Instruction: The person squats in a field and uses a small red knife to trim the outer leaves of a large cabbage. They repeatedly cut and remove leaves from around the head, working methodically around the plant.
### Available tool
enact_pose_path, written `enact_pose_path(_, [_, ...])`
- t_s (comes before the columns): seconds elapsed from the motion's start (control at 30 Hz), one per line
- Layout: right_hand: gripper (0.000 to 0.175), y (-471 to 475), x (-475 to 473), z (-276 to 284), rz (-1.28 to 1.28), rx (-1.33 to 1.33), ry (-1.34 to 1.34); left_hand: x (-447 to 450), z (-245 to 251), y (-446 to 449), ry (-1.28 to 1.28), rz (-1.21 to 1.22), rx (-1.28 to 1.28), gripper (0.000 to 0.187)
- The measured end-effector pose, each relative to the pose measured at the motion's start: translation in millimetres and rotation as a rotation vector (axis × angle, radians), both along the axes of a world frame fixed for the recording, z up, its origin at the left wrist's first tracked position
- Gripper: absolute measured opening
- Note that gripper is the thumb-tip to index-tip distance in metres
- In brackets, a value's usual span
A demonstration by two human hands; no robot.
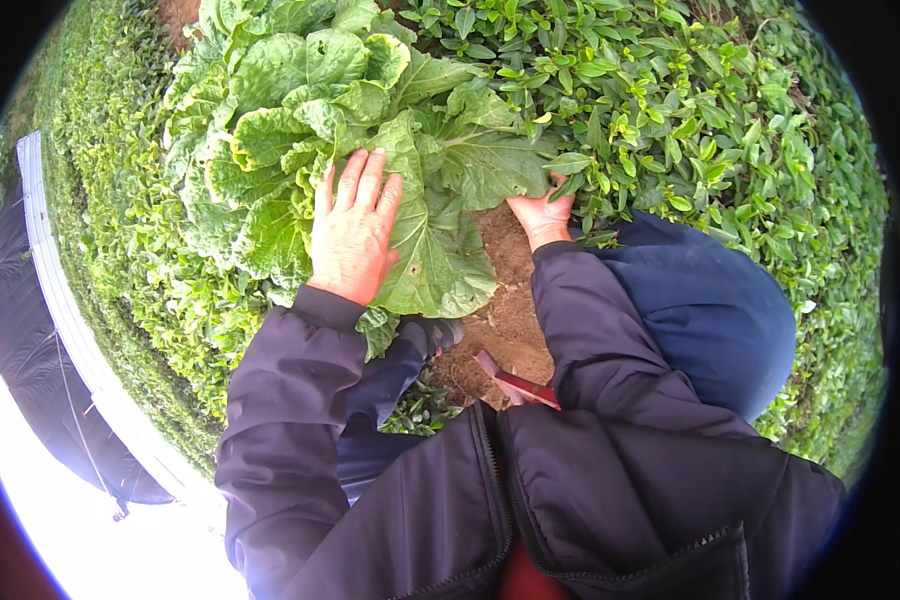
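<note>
A large leafy cabbage [300, 82] with broad, crinkled green leaves, some yellow at the edges, fills the upper middle of the view. My left hand [356, 225] rests flat on its near side, fingers spread over the leaves. At the edge of a wide outer leaf [495, 165] is my right hand [544, 214]. Its fingers are partly hidden by the leaf and by hedge foliage, so I cannot tell whether they grip anything. Another broad outer leaf [439, 262], with small brown spots, hangs below between the two hands.
Dense rows of clipped shrubs [667, 112] flank the cabbage on both sides. Bare brown soil [506, 300] shows between my legs, with a red long, thin object [514, 382] low over it. My shoe [431, 335] stands under the leaves. Dark sheeting [45, 330] lies far left.
</note>
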State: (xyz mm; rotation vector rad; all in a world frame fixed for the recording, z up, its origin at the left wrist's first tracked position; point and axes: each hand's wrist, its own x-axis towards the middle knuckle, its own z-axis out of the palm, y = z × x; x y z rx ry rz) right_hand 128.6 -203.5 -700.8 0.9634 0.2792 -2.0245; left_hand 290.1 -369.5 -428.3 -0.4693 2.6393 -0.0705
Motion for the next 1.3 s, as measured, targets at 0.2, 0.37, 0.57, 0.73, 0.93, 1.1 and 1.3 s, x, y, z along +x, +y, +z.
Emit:
enact_pose_path(0.2, [0.06, -9, 2, 0, 0.198, 0.042, 0.098, 1, -2, 1, 0.018, 0.005, 0.0, 0.103])
enact_pose_path(0.37, [0.056, -9, -4, 29, 0.501, 0.275, 0.08, 2, -3, 1, 0.032, 0.01, 0.003, 0.102])
enact_pose_path(0.57, [0.052, -20, -7, 28, 0.512, 0.196, 0.228, 2, -2, 1, 0.046, 0.011, 0.012, 0.101])
enact_pose_path(0.73, [0.05, -38, 4, 22, 0.615, 0.219, 0.507, 1, -3, 1, 0.042, 0.011, 0.008, 0.102])
enact_pose_path(0.93, [0.043, -50, 48, 57, 0.793, 0.414, 1.041, -3, 1, 2, 0.016, 0.014, 0.008, 0.102])
enact_pose_path(1.1, [0.081, -50, 76, 100, 0.618, 0.667, 1.48, -9, 4, 4, 0.086, -0.034, 0.035, 0.088])
enact_pose_path(1.3, [0.086, -50, 91, 125, 0.671, 0.742, 1.733, -38, 6, 10, 0.308, -0.117, 0.132, 0.06])
